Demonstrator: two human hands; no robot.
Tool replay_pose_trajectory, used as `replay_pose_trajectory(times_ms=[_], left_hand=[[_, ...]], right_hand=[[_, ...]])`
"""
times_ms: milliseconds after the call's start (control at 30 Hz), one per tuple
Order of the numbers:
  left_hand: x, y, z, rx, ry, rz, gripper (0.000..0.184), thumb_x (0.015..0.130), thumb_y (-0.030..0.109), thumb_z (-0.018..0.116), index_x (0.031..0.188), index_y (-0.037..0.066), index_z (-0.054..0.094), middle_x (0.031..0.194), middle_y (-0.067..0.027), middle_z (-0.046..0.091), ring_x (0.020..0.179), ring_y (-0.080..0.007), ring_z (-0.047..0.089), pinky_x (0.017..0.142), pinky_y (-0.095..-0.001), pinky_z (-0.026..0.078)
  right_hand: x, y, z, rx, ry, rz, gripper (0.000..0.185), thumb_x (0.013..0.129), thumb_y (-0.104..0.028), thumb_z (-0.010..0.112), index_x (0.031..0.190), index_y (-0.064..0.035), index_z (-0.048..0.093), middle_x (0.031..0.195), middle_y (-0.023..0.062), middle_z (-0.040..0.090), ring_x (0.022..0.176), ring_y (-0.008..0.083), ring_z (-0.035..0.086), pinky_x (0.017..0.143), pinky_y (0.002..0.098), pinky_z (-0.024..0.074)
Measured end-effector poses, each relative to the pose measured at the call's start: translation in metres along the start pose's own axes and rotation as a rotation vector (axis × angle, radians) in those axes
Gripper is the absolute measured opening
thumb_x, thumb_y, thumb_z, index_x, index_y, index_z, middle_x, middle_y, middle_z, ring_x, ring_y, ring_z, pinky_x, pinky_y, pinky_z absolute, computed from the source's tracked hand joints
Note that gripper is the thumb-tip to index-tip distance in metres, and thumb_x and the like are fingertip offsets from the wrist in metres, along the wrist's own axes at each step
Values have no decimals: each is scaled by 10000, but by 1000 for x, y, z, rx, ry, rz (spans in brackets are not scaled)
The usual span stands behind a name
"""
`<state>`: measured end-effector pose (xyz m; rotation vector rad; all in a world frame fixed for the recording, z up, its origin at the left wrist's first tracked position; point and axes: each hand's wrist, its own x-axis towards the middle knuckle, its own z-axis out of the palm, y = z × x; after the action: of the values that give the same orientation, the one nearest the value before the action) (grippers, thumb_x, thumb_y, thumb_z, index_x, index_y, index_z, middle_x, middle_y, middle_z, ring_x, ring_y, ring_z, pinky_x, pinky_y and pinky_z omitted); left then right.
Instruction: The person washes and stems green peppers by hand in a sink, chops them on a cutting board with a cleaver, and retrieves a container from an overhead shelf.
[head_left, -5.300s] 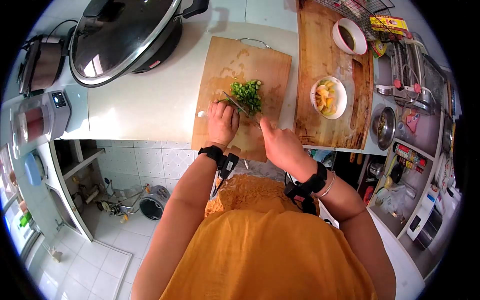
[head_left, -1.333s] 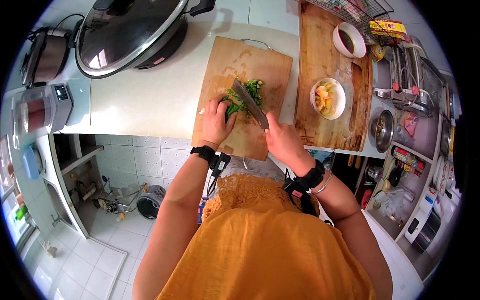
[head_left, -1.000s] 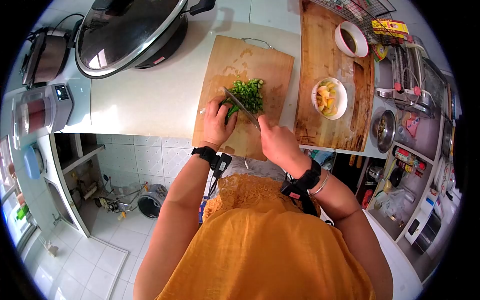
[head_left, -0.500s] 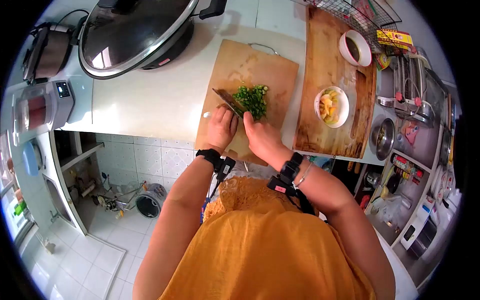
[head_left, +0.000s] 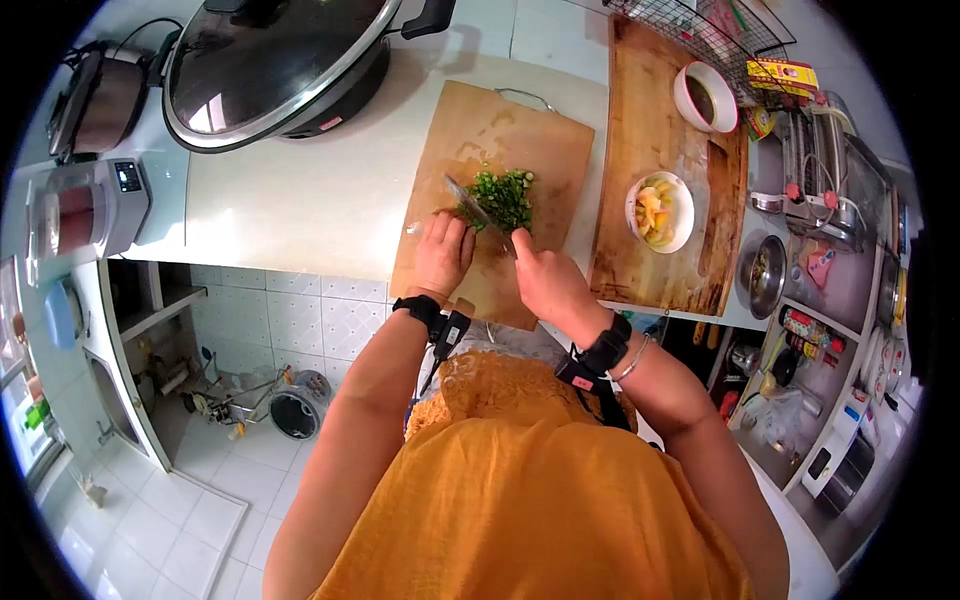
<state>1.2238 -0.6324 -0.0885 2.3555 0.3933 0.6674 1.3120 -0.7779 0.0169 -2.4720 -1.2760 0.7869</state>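
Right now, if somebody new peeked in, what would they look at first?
Probably the bright orange shirt, filling the bottom middle. Just above it, the right hand grips a knife by chopped green bits on a cutting board. A big shiny lid stands out at the upper left.

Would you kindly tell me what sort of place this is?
A kitchen, probably a home one: a knife in the right hand, chopped greens on a board, and a lidded pan.

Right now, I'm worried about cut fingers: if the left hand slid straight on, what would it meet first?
Likely the knife blade, slanting just ahead of the left hand, though depth there is hard to judge.
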Motion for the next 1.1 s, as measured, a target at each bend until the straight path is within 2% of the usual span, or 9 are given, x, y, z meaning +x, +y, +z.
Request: replay_pose_trajectory(times_ms=[200,533,600,700,733,833,900,967,1100], left_hand=[[3,3,-3,1,11,38,109,762,44,621,855,31,566,883,-121,549,824,-310,532,692,-379,466],[-2,-4,-1,-10,-38,-14,133,739,44,625,856,23,565,892,-133,548,829,-325,527,709,-394,459],[-1,-3,0,-8,-21,-3,132,737,36,620,855,22,564,890,-136,544,836,-325,525,715,-391,457],[2,1,-2,-48,4,25,129,736,32,618,851,20,561,882,-139,540,832,-327,522,718,-396,454],[1,2,-3,-49,3,29,129,736,32,618,851,20,561,882,-139,540,832,-327,522,718,-396,454],[3,2,-2,-81,30,34,127,738,29,614,851,16,558,874,-141,537,827,-331,520,722,-403,450],[0,0,0,-107,16,-13,109,747,19,612,831,11,543,892,-150,542,839,-342,514,734,-414,431],[-2,-1,1,-73,16,-16,113,747,14,608,838,12,541,891,-152,539,841,-344,512,730,-415,430],[-3,-2,2,-87,19,-16,110,749,5,599,834,10,530,885,-159,532,843,-354,506,721,-418,425]], right_hand=[[-5,-19,-22,-61,-93,-8,418,723,34,512,1114,41,366,670,233,582,619,414,587,527,487,471],[37,-16,19,-91,-67,-3,510,739,-13,540,1211,29,351,663,213,599,631,395,611,544,483,494],[38,-12,23,-97,112,-52,364,761,-14,513,1101,14,385,628,197,601,594,379,612,498,468,480],[41,2,21,76,193,12,363,782,-31,510,1119,10,381,624,202,593,585,397,592,487,474,456],[38,7,18,169,165,61,413,838,-115,526,1196,22,372,644,239,569,609,424,563,531,501,426],[25,18,20,137,221,-42,393,838,-109,528,1179,20,383,645,250,565,625,429,562,543,502,423],[10,3,2,156,205,-37,345,844,-101,516,1143,12,387,642,244,568,620,432,563,529,508,429],[0,-5,-8,19,-3,14,394,774,-16,514,1138,31,371,634,217,585,597,407,585,525,482,467],[-8,-8,-16,-61,-92,6,414,748,7,514,1136,30,372,649,217,591,617,398,600,531,473,483]])
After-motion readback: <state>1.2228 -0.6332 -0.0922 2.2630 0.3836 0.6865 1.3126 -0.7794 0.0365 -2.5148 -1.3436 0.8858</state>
